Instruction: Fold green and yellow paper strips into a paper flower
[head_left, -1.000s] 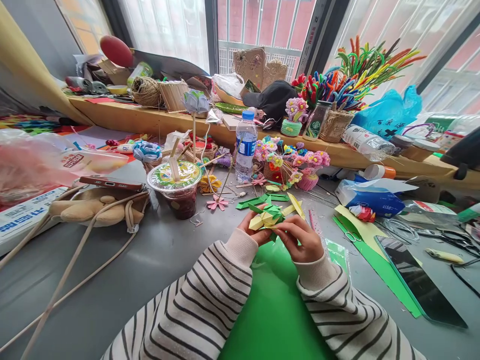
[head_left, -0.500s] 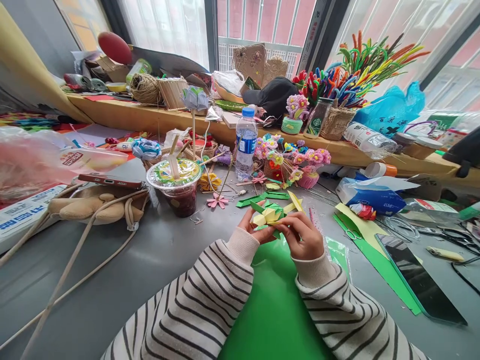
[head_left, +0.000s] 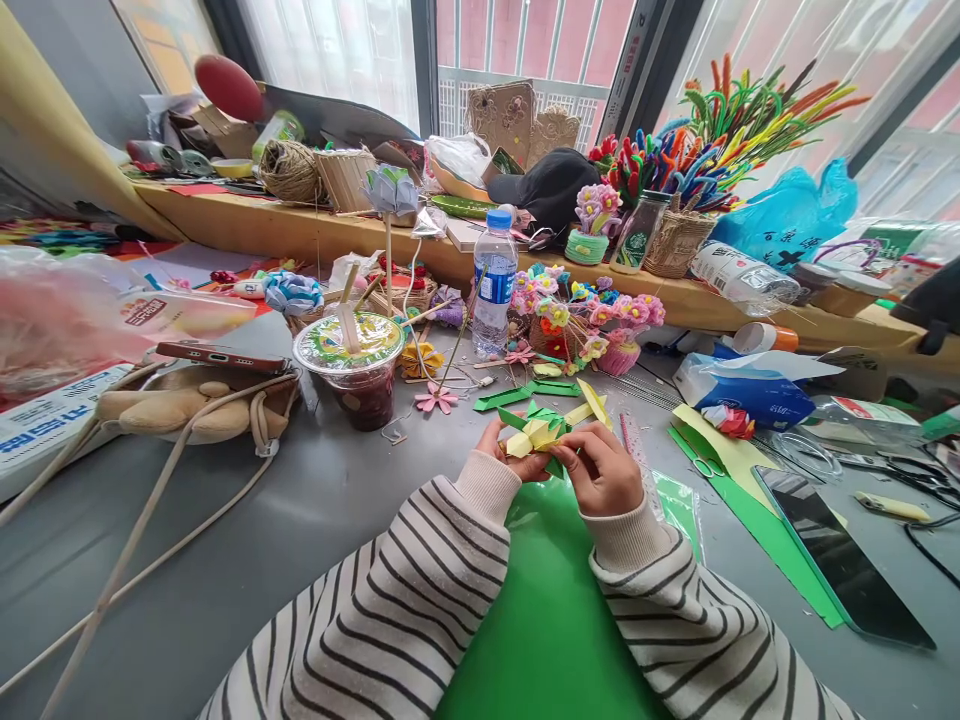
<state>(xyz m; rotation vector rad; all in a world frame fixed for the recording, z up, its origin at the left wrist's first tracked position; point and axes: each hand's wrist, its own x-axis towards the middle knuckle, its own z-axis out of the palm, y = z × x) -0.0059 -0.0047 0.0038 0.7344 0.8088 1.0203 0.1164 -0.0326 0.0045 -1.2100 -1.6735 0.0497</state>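
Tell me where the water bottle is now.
The water bottle stands upright at the centre of the head view, beyond both hands, between the lidded cup and the flower basket.

We see a small folded paper flower (head_left: 538,434), yellow petals w/ green leaves poking out at the sides. It's held just above the desk (head_left: 300,520), over a green paper sheet (head_left: 547,600), pinched on both sides.

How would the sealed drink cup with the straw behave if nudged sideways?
The drink cup is wider at its lid than its base, so it may tip rather than slide. Dark liquid inside probably adds weight. Its film seal likely limits spilling, except around the straw.
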